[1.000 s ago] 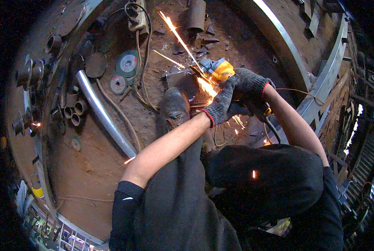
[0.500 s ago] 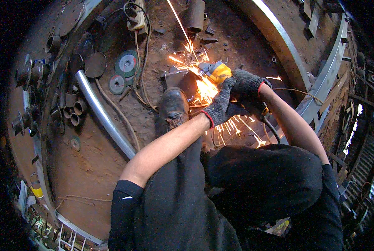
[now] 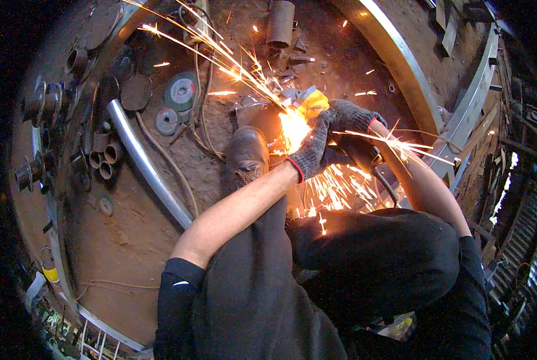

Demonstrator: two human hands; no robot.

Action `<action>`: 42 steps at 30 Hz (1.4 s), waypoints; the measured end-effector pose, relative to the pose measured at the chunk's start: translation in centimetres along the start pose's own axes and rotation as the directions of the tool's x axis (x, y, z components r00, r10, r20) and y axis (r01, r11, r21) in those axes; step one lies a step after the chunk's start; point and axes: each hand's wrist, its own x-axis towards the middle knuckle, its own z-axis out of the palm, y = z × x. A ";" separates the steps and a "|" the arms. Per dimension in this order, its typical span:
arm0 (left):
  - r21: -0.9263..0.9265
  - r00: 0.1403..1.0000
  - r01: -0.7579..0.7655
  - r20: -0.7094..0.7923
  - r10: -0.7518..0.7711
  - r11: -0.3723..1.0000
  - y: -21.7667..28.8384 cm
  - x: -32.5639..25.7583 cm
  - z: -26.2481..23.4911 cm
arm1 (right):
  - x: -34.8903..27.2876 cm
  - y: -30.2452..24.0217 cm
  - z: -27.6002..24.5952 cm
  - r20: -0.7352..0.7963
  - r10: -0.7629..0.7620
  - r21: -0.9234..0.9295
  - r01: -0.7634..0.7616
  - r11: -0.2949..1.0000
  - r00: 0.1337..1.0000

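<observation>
My left hand (image 3: 311, 153), in a dark grey knit glove with a red cuff, is closed around the body of a yellow angle grinder (image 3: 315, 104). Also gloved, my right hand (image 3: 351, 118) grips the grinder just behind its yellow head. The disc's contact point is lost in a bright orange glare. Sparks spray from it toward the upper left and down below my hands. A metal piece (image 3: 258, 116) lies under the grinder, partly hidden by the glare. Beside it, my boot (image 3: 247, 153) presses close to its near edge.
Loose grinding discs (image 3: 180, 91) lie left of a looping cord (image 3: 207, 114). A curved shiny pipe (image 3: 145, 159) is on the ground at left, near short pipe pieces (image 3: 111, 152). A steel pipe section (image 3: 280, 24) stands beyond; a large curved metal band (image 3: 400, 51) arcs at right.
The spark spray has grown, with longer streaks toward the upper left and more sparks below and across my right forearm. My hands and the grinder have shifted only slightly.
</observation>
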 end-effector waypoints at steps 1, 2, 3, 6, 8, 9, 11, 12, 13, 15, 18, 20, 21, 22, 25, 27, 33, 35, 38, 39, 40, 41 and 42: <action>0.022 0.999 0.010 0.031 -0.011 1.000 0.2 -0.1 0.0 | 0.0 -0.2 0.1 0.002 0.037 -0.027 -0.037 0.999 0.999; 0.026 0.999 0.038 0.025 -0.039 0.999 0.6 -0.2 0.0 | 0.1 -0.3 -0.2 0.033 -0.028 0.137 0.023 0.990 0.999; 0.031 0.998 0.064 0.020 -0.065 0.997 1.0 -0.2 0.0 | 0.1 -0.6 -0.1 0.026 -0.006 0.181 0.002 0.984 1.000; 0.028 0.999 -0.034 -0.013 0.034 0.999 1.5 -0.6 0.4 | 0.2 -1.3 -0.7 0.007 0.139 0.184 -0.138 0.973 0.990; 0.008 0.992 -0.056 -0.112 0.057 0.998 1.5 -0.6 0.7 | 0.1 -1.6 -0.9 0.029 0.006 0.342 -0.016 0.940 1.000; 0.013 0.994 -0.073 -0.081 0.074 0.997 1.4 -0.7 0.9 | 0.1 -1.6 -1.0 0.042 -0.014 0.436 -0.006 0.900 0.999; -0.010 0.995 -0.098 -0.016 0.098 0.995 1.0 -0.8 1.1 | -0.1 -1.5 -1.2 0.050 -0.089 0.201 0.078 0.976 0.995; 0.023 0.997 -0.072 -0.040 0.073 0.997 0.9 -0.7 1.2 | -0.2 -1.5 -1.2 0.053 -0.088 0.006 0.088 0.996 0.995; 0.018 0.996 -0.029 -0.084 0.031 0.999 0.8 -0.7 1.2 | -0.2 -1.5 -1.3 0.098 -0.047 0.021 0.045 0.999 0.994; -0.097 0.999 -0.036 0.026 0.038 0.995 0.6 -0.7 1.3 | -0.2 -1.6 -1.2 0.125 0.056 0.029 -0.060 0.998 0.991; -0.006 0.998 -0.039 -0.044 0.039 0.999 0.6 -0.7 1.1 | -0.4 -2.4 -0.8 0.120 -0.010 -0.428 0.061 0.902 0.993; 0.021 0.999 -0.040 -0.009 0.040 0.999 0.8 -0.8 0.8 | -0.4 -2.8 -1.3 0.071 0.142 0.014 -0.143 0.990 0.987; -0.001 1.000 -0.025 -0.016 0.025 1.000 0.9 -0.8 0.6 | -0.9 -2.9 -1.5 0.062 -0.063 -0.237 0.076 0.969 0.996; 0.022 0.998 -0.054 -0.041 0.055 0.998 0.9 -0.7 0.5 | -1.0 -3.0 -1.8 0.086 -0.046 -0.128 0.057 0.990 0.995; 0.063 0.998 -0.020 0.060 0.017 0.998 1.2 -0.5 -0.1 | -1.2 -3.4 -2.0 -0.065 -0.151 0.053 0.154 0.987 0.986; 0.048 0.997 -0.044 0.068 0.040 0.998 1.2 -0.2 -0.2 | -0.9 -3.3 -2.0 0.044 -0.116 -0.157 0.121 0.980 0.992; 0.014 0.998 -0.056 0.008 0.056 0.998 0.9 -0.2 0.1 | -0.1 -2.7 -1.7 0.081 -0.023 -0.036 0.026 0.999 0.996; 0.079 0.999 -0.047 0.010 0.046 0.996 0.9 -0.5 0.1 | -0.2 -2.7 -1.9 0.106 0.120 -0.042 -0.116 0.992 0.987; 0.054 0.998 -0.066 0.025 0.065 0.996 1.0 -0.6 0.1 | -0.6 -3.0 -2.2 0.102 0.043 0.134 -0.057 0.989 0.994; 0.066 0.999 -0.052 0.012 0.052 0.996 1.1 -0.5 0.0 | -0.7 -3.3 -2.3 0.106 0.015 -0.028 -0.012 1.000 0.994; 0.055 0.999 -0.036 0.022 0.035 0.998 1.1 -0.4 0.0 | -0.7 -3.5 -2.3 0.077 -0.111 -0.136 0.121 0.983 0.991; 0.039 0.999 -0.013 0.031 0.012 0.999 1.2 -0.2 0.0 | -0.8 -3.7 -2.4 0.063 -0.118 -0.133 0.126 0.983 0.991; 0.073 0.998 -0.013 0.060 0.009 0.997 1.2 -0.1 -0.1 | -0.8 -3.9 -2.4 0.073 -0.044 -0.115 0.052 0.992 0.996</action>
